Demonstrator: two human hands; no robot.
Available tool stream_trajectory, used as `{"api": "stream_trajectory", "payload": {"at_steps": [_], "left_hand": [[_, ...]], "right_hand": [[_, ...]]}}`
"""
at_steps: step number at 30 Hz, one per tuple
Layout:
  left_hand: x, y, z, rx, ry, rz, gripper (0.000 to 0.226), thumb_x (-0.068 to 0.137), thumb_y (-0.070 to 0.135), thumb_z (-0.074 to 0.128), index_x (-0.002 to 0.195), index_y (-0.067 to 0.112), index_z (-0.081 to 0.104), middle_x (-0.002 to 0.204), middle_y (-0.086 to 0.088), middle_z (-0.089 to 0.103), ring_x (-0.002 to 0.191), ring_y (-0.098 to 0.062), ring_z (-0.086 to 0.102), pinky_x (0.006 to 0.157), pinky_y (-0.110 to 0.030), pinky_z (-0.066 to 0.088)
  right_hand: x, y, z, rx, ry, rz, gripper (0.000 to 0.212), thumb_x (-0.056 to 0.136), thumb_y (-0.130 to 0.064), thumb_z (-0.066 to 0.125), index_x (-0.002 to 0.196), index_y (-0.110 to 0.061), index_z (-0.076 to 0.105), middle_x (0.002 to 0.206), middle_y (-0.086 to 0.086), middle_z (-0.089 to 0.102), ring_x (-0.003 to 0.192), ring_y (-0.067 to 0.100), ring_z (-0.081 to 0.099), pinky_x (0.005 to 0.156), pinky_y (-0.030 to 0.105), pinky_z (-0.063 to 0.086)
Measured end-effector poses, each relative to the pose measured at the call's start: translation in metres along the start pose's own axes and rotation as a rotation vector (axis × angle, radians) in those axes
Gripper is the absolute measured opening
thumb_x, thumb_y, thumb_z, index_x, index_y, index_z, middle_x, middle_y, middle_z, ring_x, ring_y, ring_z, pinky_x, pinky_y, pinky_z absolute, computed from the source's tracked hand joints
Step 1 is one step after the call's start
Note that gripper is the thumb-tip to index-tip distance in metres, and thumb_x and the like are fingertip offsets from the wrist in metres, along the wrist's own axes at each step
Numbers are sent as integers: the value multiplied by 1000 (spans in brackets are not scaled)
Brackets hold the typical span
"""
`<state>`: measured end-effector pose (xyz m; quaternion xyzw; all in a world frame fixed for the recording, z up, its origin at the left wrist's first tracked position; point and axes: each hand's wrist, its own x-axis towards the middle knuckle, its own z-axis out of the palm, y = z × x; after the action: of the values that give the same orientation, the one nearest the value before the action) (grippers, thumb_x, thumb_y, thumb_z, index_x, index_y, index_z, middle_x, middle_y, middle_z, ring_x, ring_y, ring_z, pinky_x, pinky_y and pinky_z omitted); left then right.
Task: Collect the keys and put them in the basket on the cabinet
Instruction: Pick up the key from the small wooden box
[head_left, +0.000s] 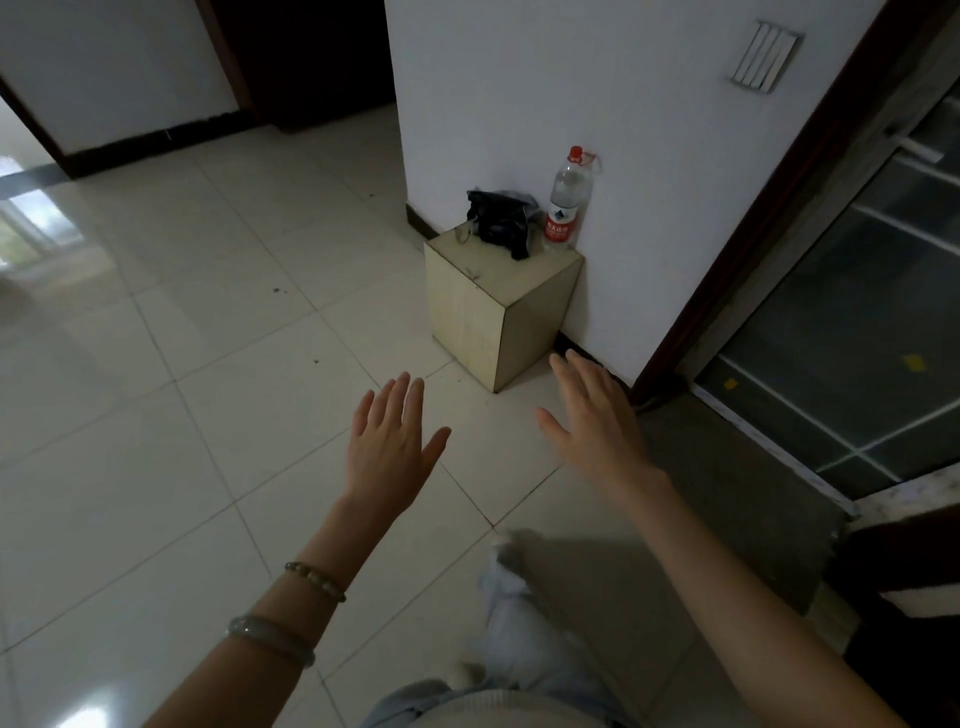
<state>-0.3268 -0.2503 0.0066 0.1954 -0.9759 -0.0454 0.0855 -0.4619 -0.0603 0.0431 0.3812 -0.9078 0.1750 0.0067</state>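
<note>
A small beige cabinet (483, 306) stands on the floor against a white wall corner. On its top lies a black, bag-like holder (500, 221); whether it is the basket I cannot tell. A small metallic thing that may be keys (462, 235) lies at the top's left rear edge, too small to be sure. My left hand (392, 441) is stretched forward, palm down, fingers apart, holding nothing. My right hand (592, 415) is also flat and empty, just in front of the cabinet's lower right corner. Both hands are well short of the cabinet top.
A clear water bottle (566, 200) with a red cap and red label stands on the cabinet beside the black holder. A glass sliding door (852, 332) with a dark frame is at the right. A dark doorway (306, 57) opens behind. Glossy white floor tiles (182, 338) spread left.
</note>
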Motion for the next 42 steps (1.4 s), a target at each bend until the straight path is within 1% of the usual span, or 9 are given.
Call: {"api": "stream_trajectory", "payload": {"at_steps": [4, 9, 13, 17, 23, 26, 29, 36, 42], "left_hand": [[65, -9, 13, 6, 9, -15, 65, 91, 45, 45, 137, 1, 34, 142, -21, 41, 131, -34, 37, 111, -48, 25], [156, -14, 18, 31, 18, -38, 64, 90, 44, 47, 136, 0, 36, 141, -21, 43, 130, -34, 38, 111, -48, 23], [219, -12, 28, 63, -15, -37, 67, 92, 49, 36, 140, 4, 28, 147, -16, 36, 136, -30, 30, 114, -45, 16], [270, -14, 41, 83, -30, -61, 69, 92, 52, 27, 143, 6, 22, 150, -14, 29, 139, -27, 23, 116, -43, 10], [328, -28, 63, 62, -79, -97, 69, 93, 53, 30, 143, 7, 21, 151, -14, 28, 139, -27, 22, 114, -42, 6], [364, -41, 76, 52, -88, -97, 68, 92, 51, 34, 141, 5, 26, 149, -15, 32, 138, -29, 26, 114, -43, 9], [408, -58, 91, 34, -99, -87, 67, 92, 50, 38, 140, 4, 29, 147, -17, 35, 136, -30, 29, 114, -44, 13], [519, -110, 116, 20, -127, -85, 67, 92, 50, 34, 141, 4, 27, 148, -16, 33, 137, -30, 27, 115, -46, 13], [585, -145, 131, 36, -207, 26, 68, 92, 51, 33, 142, 5, 25, 149, -16, 31, 138, -29, 25, 115, -45, 11]], "right_hand": [[67, 24, 8, -23, -1, -28, 62, 90, -35, 50, 140, -8, 26, 147, 19, 33, 133, 31, 31, 108, 43, 31], [154, 56, 15, -8, -2, -24, 63, 90, -37, 50, 140, -9, 27, 145, 19, 35, 131, 33, 34, 106, 45, 34], [219, 79, 19, 12, -19, -22, 63, 89, -39, 51, 140, -10, 26, 144, 18, 36, 130, 32, 35, 105, 43, 36], [272, 95, 26, 35, -45, -32, 62, 90, -39, 49, 140, -12, 25, 147, 17, 32, 134, 31, 30, 109, 43, 32], [337, 109, 45, 24, -125, -62, 62, 91, -38, 47, 142, -13, 21, 150, 14, 27, 138, 28, 23, 112, 39, 24], [374, 115, 58, 24, -138, -67, 62, 92, -38, 45, 142, -13, 19, 151, 14, 26, 138, 27, 22, 113, 38, 21], [417, 122, 73, 15, -128, -62, 61, 92, -37, 46, 141, -12, 22, 149, 15, 29, 137, 27, 24, 112, 36, 23], [528, 131, 108, 11, -166, 17, 62, 90, -33, 50, 140, -9, 24, 147, 18, 32, 135, 30, 29, 109, 39, 28], [594, 130, 132, 28, -212, 40, 60, 90, -31, 51, 139, -7, 26, 144, 19, 36, 133, 31, 32, 108, 40, 30]]}}
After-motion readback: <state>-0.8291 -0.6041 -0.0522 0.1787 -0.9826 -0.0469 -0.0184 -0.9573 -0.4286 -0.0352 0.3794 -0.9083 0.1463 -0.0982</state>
